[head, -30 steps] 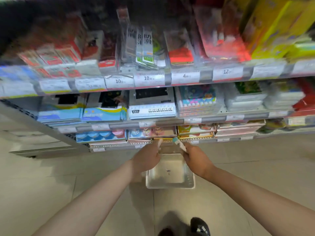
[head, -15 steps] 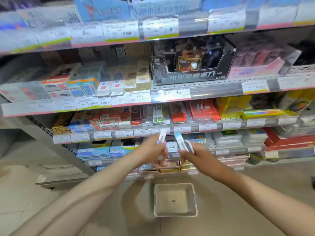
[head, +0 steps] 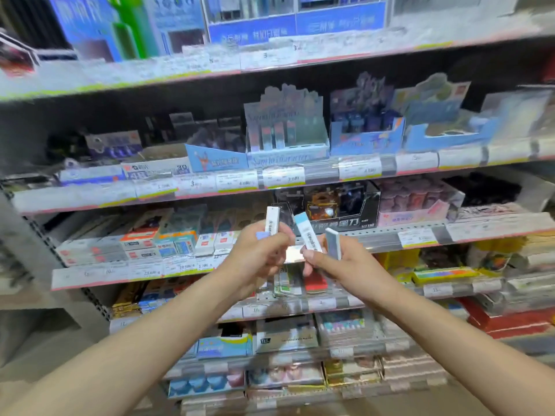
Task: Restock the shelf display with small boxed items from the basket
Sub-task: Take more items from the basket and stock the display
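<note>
Head view, left hand (head: 258, 253) pinching barcoded box (head: 271, 221), right hand (head: 339, 261) gripping two boxes (head: 309, 235)

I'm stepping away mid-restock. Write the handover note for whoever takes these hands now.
Left hand: grips one small white box, upright.
Right hand: grips two small boxes, one blue-topped, one grey-edged.
All three are held in front of the shelves, none placed yet.
The basket is out of view.
Left: find the matching display slot and set all three in.
</note>
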The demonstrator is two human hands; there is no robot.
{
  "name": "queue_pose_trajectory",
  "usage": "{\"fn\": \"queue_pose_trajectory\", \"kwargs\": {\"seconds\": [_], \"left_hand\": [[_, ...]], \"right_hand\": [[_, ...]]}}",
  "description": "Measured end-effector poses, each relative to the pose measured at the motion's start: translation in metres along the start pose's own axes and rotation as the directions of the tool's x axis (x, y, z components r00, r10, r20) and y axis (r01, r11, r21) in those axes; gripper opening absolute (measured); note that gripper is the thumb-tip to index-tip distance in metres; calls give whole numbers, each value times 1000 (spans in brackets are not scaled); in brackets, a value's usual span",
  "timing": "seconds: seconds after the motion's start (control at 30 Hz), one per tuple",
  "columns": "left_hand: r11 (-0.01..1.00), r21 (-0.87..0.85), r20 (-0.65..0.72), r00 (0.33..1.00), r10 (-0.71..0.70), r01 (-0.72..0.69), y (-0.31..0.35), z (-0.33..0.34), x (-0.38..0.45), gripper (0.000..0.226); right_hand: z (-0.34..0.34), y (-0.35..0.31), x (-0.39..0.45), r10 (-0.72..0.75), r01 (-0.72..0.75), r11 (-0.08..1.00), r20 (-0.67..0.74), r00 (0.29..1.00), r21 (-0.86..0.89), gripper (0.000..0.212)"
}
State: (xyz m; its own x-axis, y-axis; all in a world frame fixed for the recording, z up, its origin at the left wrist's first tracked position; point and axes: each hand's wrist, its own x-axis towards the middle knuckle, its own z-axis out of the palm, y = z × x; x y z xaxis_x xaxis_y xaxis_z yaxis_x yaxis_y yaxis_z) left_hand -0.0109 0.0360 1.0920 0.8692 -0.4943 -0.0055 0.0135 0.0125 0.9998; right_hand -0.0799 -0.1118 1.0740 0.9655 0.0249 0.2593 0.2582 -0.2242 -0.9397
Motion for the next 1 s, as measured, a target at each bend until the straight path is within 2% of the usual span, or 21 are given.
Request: {"fn": "queue_pose_trajectory", "kwargs": {"seconds": [0.13,0.23,0.33,0.4,0.5,0.57,0.7,0.8,0.87,1.0], "left_hand": [[991,61,-38,992,120,-117,20,8,7,15],[989,70,-53,989,137,-133,33,14,19,19],[987,99,0,992,128,-128,46,16,34,25],[984,139,52,993,103,-109,55,16,44,24],[978,181,106,991,86,-104,66,18,62,22],[973,198,126,988,92,-116,71,19,75,21],[971,204,77,991,110,-124,81,25,95,19],[966,220,13,991,133,-132,81,26,105,19],[966,209,-21,987,162,-154,83,24,110,18],[928,315,-63,971,231,-200,89,18,121,18]], "right_hand": [[-8,-11,11,-54,53,998,-42,998,-16,23],[-18,-11,24,-86,77,989,-69,994,-123,19],[-32,-15,38,-120,118,986,-13,993,-114,13],[-45,-19,47,-107,111,992,50,993,-67,17],[-67,-19,68,-47,33,994,125,991,106,30],[-79,-19,84,-20,-27,977,212,977,213,29],[-94,-18,110,36,-135,933,289,957,333,25],[-100,-13,125,3,-69,964,249,969,256,28],[-103,-14,131,-49,19,987,184,982,159,22],[-98,-13,142,-170,168,985,72,983,36,13]]}}
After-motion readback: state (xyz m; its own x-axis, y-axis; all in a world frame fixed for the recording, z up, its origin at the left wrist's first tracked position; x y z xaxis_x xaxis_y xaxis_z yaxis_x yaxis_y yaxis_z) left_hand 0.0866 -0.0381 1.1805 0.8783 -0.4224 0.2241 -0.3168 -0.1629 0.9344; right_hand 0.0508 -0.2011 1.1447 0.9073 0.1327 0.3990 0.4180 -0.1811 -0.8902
